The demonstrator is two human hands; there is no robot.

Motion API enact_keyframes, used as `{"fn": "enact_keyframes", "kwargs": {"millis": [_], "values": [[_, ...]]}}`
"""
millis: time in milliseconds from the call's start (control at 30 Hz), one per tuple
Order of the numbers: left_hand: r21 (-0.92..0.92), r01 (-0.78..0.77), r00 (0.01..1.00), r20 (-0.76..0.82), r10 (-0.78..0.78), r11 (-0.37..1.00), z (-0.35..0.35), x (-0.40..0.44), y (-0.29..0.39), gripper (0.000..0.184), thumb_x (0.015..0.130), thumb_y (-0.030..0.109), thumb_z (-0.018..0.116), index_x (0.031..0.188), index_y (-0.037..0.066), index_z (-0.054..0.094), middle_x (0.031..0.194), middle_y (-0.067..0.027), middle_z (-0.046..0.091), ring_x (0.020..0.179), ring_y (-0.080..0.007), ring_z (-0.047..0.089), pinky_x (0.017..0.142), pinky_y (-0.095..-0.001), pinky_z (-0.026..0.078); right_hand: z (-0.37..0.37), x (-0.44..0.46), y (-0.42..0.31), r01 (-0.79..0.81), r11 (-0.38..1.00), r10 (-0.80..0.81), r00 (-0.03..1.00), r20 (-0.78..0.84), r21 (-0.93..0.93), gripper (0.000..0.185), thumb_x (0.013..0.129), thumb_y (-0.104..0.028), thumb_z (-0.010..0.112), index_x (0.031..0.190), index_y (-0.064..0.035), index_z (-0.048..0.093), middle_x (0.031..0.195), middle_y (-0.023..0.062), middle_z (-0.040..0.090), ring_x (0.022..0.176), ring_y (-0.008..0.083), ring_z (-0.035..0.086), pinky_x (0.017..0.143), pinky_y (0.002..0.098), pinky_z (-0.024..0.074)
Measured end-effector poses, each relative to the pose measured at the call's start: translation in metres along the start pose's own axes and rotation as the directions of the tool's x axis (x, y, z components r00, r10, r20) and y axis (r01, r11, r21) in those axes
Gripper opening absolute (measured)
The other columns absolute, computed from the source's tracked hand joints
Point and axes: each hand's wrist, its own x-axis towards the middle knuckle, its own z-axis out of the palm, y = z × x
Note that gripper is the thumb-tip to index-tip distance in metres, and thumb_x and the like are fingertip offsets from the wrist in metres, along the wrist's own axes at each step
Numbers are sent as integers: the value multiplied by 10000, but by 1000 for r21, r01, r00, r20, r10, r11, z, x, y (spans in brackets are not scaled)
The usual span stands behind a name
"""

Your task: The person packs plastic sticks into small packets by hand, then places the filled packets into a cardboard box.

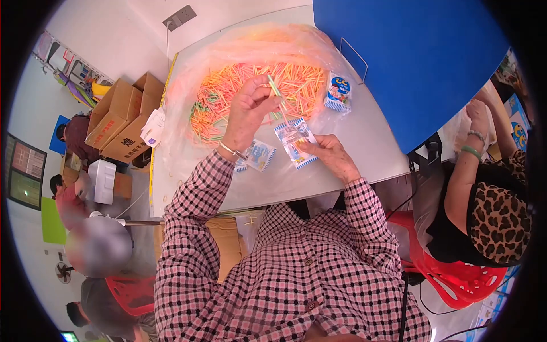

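Note:
My left hand (248, 108) pinches a few thin candy-like sticks (273, 85), pale green at the top, between thumb and fingers. They are held upright above the opening of a small blue-and-white packet (292, 135). My right hand (335, 157) grips that packet by its right side, and some pinkish contents show through its clear part. Behind both hands spreads a large pile of pink, orange and green sticks (228, 85) on clear plastic sheeting (250, 43). Flat packets (262, 156) lie on the table just below my left wrist.
A stack of printed packets (338, 91) stands right of the pile. A blue panel (410, 62) rises at the table's right side. Cardboard boxes (122, 117) are at the left. A co-worker's arm (470, 154) is at the right, by a red chair (450, 279).

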Motion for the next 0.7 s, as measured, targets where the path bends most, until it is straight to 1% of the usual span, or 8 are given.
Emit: {"fn": "enact_keyframes", "kwargs": {"millis": [33, 67, 200, 300, 467, 567, 700], "values": [[9, -35, 999, -25, 35, 999, 1, -1, 0, 353, 826, -14, 591, 1154, 4, 461, 892, -56, 622, 811, -100, 586, 735, -237, 482, 1, -1, -1, 20, 1000, -20, 1000, 13, 5, 358, 867, -279, 615, 1047, 29, 643, 894, 25, 655, 798, 51, 555, 743, 204, 439], [10, -34, 999, -23, 34, 999, 2, -1, 0, 353, 826, -14, 591, 1154, 4, 461, 892, -56, 622, 811, -100, 586, 735, -237, 482, 1, -2, -1, 40, 999, -40, 999, 25, 11, 372, 869, -280, 607, 1059, 39, 635, 898, 32, 652, 803, 61, 555, 743, 210, 439], [-3, -93, 995, -24, 93, 996, 4, -6, -1, 329, 831, -20, 583, 1136, 9, 463, 887, -56, 620, 805, -100, 583, 746, -236, 476, 3, -1, 0, 30, 998, -31, 999, 30, 47, 368, 876, -273, 599, 1072, 36, 630, 908, 34, 652, 813, 63, 557, 754, 208, 439], [-41, 21, 998, 53, -19, 999, 10, -18, -8, 338, 843, 0, 571, 1165, 37, 476, 900, -47, 630, 826, -100, 589, 756, -240, 472, 2, 0, 4, 35, 997, -38, 999, 33, 71, 369, 879, -279, 597, 1073, 33, 630, 906, 34, 652, 811, 64, 558, 752, 205, 439], [-12, 49, 994, 100, -47, 999, 6, -20, -17, 338, 844, -2, 569, 1164, 33, 469, 902, -47, 629, 831, -100, 585, 772, -241, 466, 3, 1, 9, 23, 997, -25, 999, 21, 74, 373, 885, -294, 591, 1066, 30, 633, 903, 29, 652, 805, 60, 556, 745, 201, 439], [-105, 9, 999, -42, -14, 994, 5, -17, -14, 333, 833, -32, 581, 1136, 26, 456, 851, -25, 606, 794, -81, 565, 722, -225, 464, 5, 1, 7, 23, 997, -25, 999, 20, 73, 374, 886, -301, 591, 1056, 29, 637, 898, 24, 650, 800, 55, 554, 737, 200, 439], [-101, -12, 998, -55, 7, 995, 11, -24, -17, 337, 838, -34, 559, 1152, 33, 456, 908, -41, 630, 814, -101, 578, 761, -238, 460, 9, 2, 8, 44, 996, -46, 999, 21, 81, 373, 889, -304, 589, 1049, 29, 638, 892, 17, 648, 795, 48, 551, 725, 197, 439]]}}
